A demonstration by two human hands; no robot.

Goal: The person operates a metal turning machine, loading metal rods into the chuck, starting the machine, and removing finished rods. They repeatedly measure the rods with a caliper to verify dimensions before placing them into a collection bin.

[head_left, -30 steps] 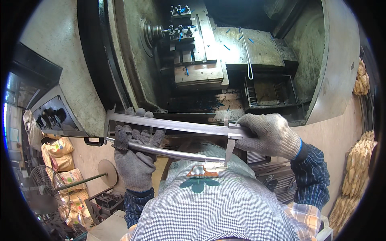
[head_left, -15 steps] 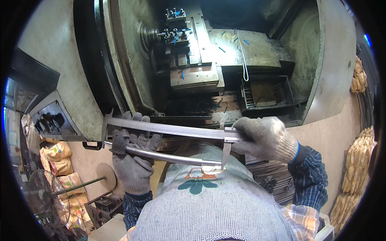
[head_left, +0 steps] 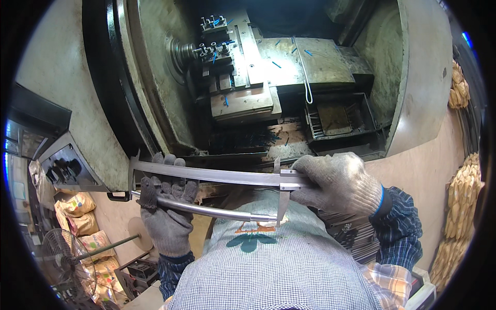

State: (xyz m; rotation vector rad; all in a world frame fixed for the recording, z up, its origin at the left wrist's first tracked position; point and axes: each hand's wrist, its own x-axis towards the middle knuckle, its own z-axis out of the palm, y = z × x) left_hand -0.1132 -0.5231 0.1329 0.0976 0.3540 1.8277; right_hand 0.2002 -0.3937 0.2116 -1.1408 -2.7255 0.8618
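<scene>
A long vernier caliper lies across in front of me, its beam above and roughly along a shiny steel rod with a thinner stepped right end. My gloved left hand is closed around the rod near its left end, with fingertips reaching up behind the caliper's beam. The gloved right hand grips the caliper at its sliding jaw. That jaw reaches down to the rod's right end; whether it touches is hard to tell. The fixed jaw stands by the rod's left end.
Ahead stands an open lathe with a chuck, tool holders, blue chips and a hooked rod. A chip tray sits lower right. At left are a fan and sacks; bundled pieces stand right.
The caliper and rod have shifted slightly left and a little downward in the picture, both hands still on them. The machine also sits slightly further left in view.
</scene>
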